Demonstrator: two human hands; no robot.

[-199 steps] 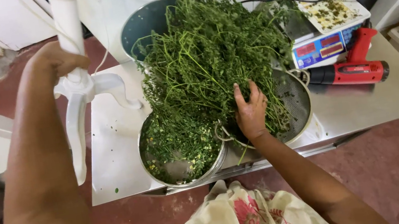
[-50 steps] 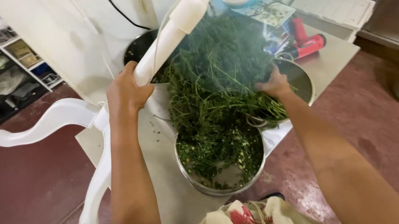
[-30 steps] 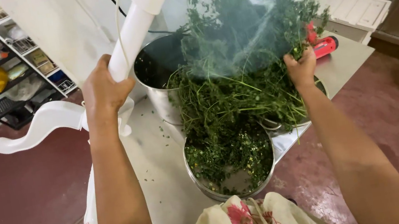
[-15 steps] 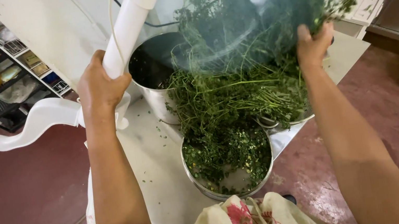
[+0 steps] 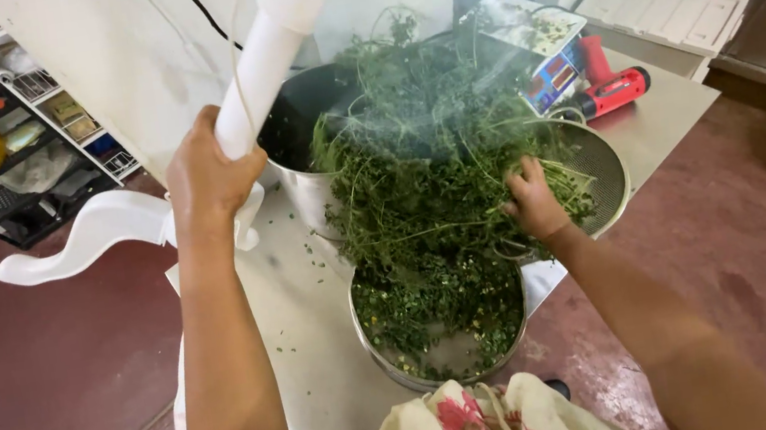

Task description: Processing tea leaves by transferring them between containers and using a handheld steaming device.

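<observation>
The left hand (image 5: 214, 182) is squeezing its fingers tight around a white pole (image 5: 269, 45) beside a tall metal pot (image 5: 304, 171). In the middle, a big pile of green leafy stems (image 5: 427, 173) is sitting over a round metal bowl (image 5: 444, 352) and a sieve (image 5: 600, 174). The right hand (image 5: 535, 205) is pressing into the stems, fingers curled on them. A red tool (image 5: 615, 89) is lying farther right.

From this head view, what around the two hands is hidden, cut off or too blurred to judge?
- Head view: the white pole in the left hand is cut off by the top edge.
- The right hand fingertips are buried in the green herb stems.
- The tall metal pot interior is dark and screened by stems.
- The upper stems are motion-blurred.
- The steel bowl bottom is mostly covered by leaves.
</observation>
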